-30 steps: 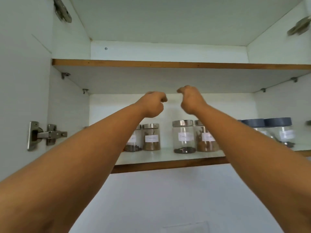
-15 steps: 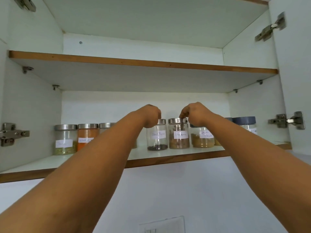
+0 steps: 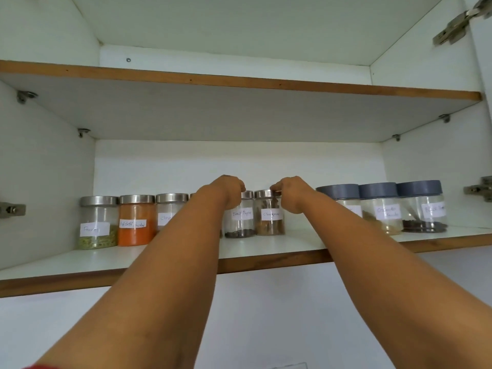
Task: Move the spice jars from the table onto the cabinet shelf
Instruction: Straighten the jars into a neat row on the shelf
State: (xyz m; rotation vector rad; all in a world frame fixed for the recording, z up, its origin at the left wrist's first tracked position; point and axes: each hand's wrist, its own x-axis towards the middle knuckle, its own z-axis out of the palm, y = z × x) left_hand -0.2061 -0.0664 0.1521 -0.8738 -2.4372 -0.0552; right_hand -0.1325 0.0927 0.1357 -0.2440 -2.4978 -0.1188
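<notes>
Steel-lidded and blue-lidded jars [image 3: 418, 206] are crowding the shelf [image 3: 266, 249] as the left hand [image 3: 226, 191] is pinching the pepper jar [image 3: 241, 217] lid, the right hand [image 3: 291, 193] the cinnamon jar [image 3: 269, 217].

The cabinet shelf [image 3: 266, 249] is showing a smooth white laminate top and a bare brown wood-look front edge. The clear jars, among them the Black Pepper jar [image 3: 241, 222] and the Cinnamon jar [image 3: 270, 221], are looking like glossy glass (or clear plastic), wearing brushed metal lids and white paper labels. The three jars at the right [image 3: 380, 209] are carrying matt grey-blue plastic lids. A hinge [image 3: 452, 30] is gleaming as shiny metal.
</notes>
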